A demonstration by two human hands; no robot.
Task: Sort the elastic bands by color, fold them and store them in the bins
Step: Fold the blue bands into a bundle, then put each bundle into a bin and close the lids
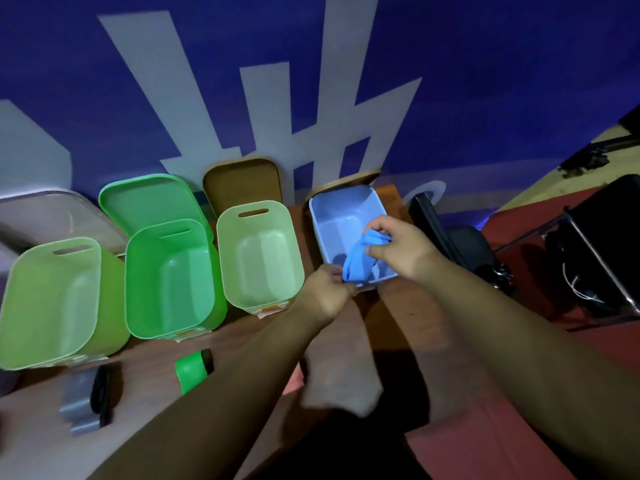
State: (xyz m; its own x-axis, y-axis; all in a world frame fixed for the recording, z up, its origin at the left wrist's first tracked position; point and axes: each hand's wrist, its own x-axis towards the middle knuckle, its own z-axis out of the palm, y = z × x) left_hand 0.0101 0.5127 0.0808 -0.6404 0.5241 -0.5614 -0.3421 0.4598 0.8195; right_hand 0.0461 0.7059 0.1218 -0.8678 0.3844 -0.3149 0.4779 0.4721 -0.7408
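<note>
Both hands, left hand (327, 292) and right hand (401, 244), are gripping the soft blue elastic band (360, 258) over the pale blue plastic bin (341, 220); folding seems nearly finished; next, releasing it inside.

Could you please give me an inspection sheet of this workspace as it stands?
Surface: brown table, partly in shadow.
Job's things: blue band held over the blue bin; green band and grey band lie on the table; three green bins look empty.
Clutter: lids leaning behind the bins.
Grippers: left hand and right hand both grip the blue band.
Cables: white wires at far right.
Surroundings: blue wall with white shapes; black chair on the right.
</note>
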